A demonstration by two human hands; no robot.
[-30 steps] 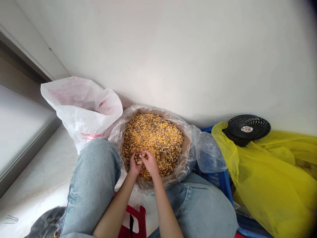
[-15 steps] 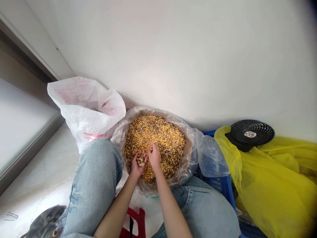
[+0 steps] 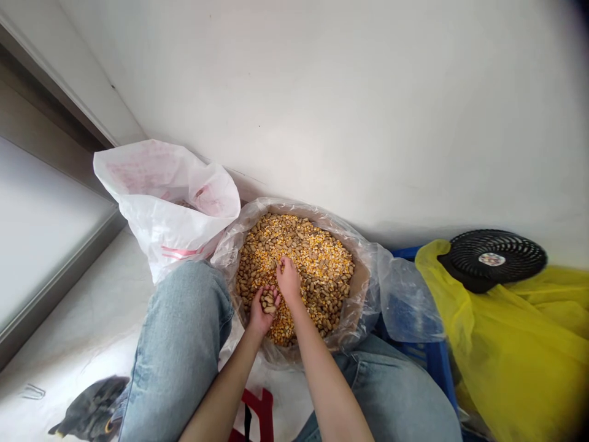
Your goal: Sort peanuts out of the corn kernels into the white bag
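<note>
Below me a box lined with a clear plastic bag [image 3: 362,288] holds loose yellow corn kernels [image 3: 324,261] mixed with peanuts in their shells [image 3: 331,301]. My left hand [image 3: 262,316], palm up and fingers curled, cups several peanuts [image 3: 268,302] at the near left of the heap. Just above and right of it, my right hand [image 3: 289,282] hovers over the corn with thumb and fingers drawn together. Whatever lies between those fingertips is too small to make out.
A white plastic sack [image 3: 170,227] stands open on the left, against the wall. On the right are a blue crate [image 3: 437,365], yellow netting [image 3: 519,344] and a black basket [image 3: 499,258]. My knees flank the box; part of a red stool [image 3: 262,408] shows below.
The right hand has shifted slightly up, its fingers closer together. My left hand still cups the peanuts. The whole view has moved a little, so most things sit further right.
</note>
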